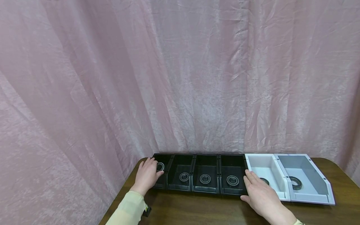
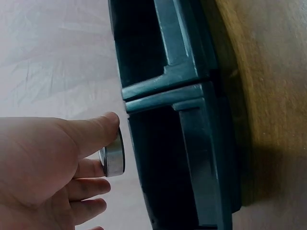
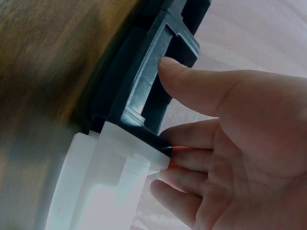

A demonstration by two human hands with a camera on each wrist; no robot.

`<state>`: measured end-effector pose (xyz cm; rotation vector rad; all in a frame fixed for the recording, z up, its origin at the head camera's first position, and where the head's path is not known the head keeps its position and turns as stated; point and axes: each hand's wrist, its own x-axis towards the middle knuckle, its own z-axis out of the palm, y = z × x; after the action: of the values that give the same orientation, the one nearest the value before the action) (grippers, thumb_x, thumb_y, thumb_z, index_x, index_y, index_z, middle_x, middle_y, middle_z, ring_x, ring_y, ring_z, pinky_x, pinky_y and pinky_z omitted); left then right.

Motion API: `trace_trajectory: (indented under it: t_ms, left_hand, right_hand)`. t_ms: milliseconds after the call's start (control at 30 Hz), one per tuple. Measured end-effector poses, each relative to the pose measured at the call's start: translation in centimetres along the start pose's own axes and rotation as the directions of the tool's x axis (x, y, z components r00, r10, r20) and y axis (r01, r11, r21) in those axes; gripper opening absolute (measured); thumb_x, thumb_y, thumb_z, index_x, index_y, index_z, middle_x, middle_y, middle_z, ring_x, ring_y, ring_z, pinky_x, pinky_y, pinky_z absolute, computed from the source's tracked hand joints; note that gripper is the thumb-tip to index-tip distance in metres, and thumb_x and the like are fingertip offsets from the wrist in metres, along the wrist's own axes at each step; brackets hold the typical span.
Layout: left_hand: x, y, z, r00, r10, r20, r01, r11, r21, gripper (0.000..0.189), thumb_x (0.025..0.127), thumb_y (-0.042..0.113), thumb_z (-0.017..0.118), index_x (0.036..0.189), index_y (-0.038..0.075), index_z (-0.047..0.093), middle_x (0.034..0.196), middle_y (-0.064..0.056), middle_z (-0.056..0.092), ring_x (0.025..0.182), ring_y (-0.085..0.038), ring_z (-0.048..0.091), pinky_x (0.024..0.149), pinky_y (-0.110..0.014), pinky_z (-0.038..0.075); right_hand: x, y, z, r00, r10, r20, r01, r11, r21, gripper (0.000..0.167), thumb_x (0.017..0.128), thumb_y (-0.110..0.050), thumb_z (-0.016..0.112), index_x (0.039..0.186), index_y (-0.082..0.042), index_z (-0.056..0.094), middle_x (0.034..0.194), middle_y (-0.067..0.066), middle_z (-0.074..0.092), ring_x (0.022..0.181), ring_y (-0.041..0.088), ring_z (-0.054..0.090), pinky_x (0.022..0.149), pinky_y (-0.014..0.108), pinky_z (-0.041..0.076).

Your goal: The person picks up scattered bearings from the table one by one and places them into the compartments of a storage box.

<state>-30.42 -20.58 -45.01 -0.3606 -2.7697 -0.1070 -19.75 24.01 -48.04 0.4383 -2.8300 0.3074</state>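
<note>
Above the leftmost black bin, my left hand point(image 1: 147, 175) pinches a metal ring bearing point(image 2: 114, 158) between thumb and fingers. In the head view the same bearing point(image 1: 160, 167) shows beside the fingertips. My right hand point(image 1: 260, 192) lies over the boundary between the last black bin point(image 1: 232, 162) and the white bin point(image 1: 284, 182), fingers fairly straight, holding nothing. In the right wrist view its fingers reach the bins' meeting rims. A bearing point(image 1: 264, 181) in the white bin is partly hidden by this hand.
Other black bins hold one bearing each: one on the left point(image 1: 184, 177), another in the middle point(image 1: 205, 179), a third point(image 1: 232, 180) further right. A grey bin point(image 1: 312, 198) at the far right contains a larger dark bearing point(image 1: 296, 183). A pink curtain point(image 1: 197, 78) hangs behind the wooden table point(image 1: 197, 209).
</note>
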Motion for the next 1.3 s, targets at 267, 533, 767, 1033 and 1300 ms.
trace_trajectory:
  t_ms: [267, 533, 767, 1033, 1300]
  left_hand:
    - [-0.1, -0.5, 0.9, 0.999, -0.024, 0.043, 0.024, 1.0, 0.0, 0.054, 0.097, 0.031, 0.087, 0.132, -0.007, 0.071, 0.15, -0.029, 0.063, 0.148, -0.049, 0.052, 0.122, -0.07, 0.036]
    - [-0.4, -1.0, 1.7, 0.996, -0.044, 0.078, 0.045, 0.999, -0.007, 0.053, 0.097, 0.03, 0.087, 0.132, -0.007, 0.071, 0.15, -0.029, 0.062, 0.149, -0.049, 0.05, 0.123, -0.071, 0.035]
    - [-0.5, -1.1, 2.3, 0.996, -0.04, 0.085, 0.041, 0.999, -0.013, 0.053, 0.097, 0.03, 0.087, 0.131, -0.007, 0.071, 0.149, -0.03, 0.063, 0.148, -0.05, 0.051, 0.122, -0.07, 0.036]
    - [-0.5, -1.1, 3.0, 0.996, -0.029, 0.08, 0.03, 1.0, -0.006, 0.052, 0.095, 0.028, 0.088, 0.13, -0.007, 0.071, 0.149, -0.03, 0.063, 0.149, -0.05, 0.051, 0.121, -0.069, 0.038]
    - [-0.5, -0.8, 3.5, 0.995, -0.016, 0.101, 0.014, 1.0, 0.016, 0.049, 0.095, 0.025, 0.088, 0.13, -0.006, 0.072, 0.151, -0.027, 0.064, 0.15, -0.047, 0.051, 0.122, -0.069, 0.037]
  right_hand:
    - [-0.1, 0.0, 0.3, 1.0, -0.013, -0.027, 0.013, 1.0, -0.005, 0.072, 0.088, -0.029, 0.094, 0.135, 0.018, 0.066, 0.153, 0.036, 0.057, 0.144, 0.052, 0.054, 0.116, 0.06, 0.049]
    - [-0.1, 0.0, 0.3, 1.0, -0.012, -0.018, 0.012, 1.0, -0.006, 0.072, 0.089, -0.03, 0.093, 0.135, 0.018, 0.066, 0.153, 0.036, 0.057, 0.144, 0.053, 0.054, 0.116, 0.06, 0.049]
    - [-0.1, 0.0, 0.3, 1.0, -0.014, -0.023, 0.014, 1.0, -0.01, 0.072, 0.088, -0.03, 0.093, 0.135, 0.017, 0.066, 0.152, 0.036, 0.057, 0.144, 0.052, 0.054, 0.116, 0.06, 0.049]
    - [-0.1, 0.1, 0.4, 0.999, -0.018, -0.049, 0.017, 1.0, -0.017, 0.072, 0.086, -0.029, 0.095, 0.134, 0.017, 0.067, 0.151, 0.035, 0.059, 0.143, 0.051, 0.056, 0.115, 0.059, 0.05]
    - [-0.2, 0.1, 0.5, 0.997, -0.025, -0.073, 0.024, 1.0, -0.012, 0.072, 0.085, -0.028, 0.096, 0.133, 0.017, 0.068, 0.15, 0.034, 0.06, 0.142, 0.051, 0.057, 0.115, 0.058, 0.05]
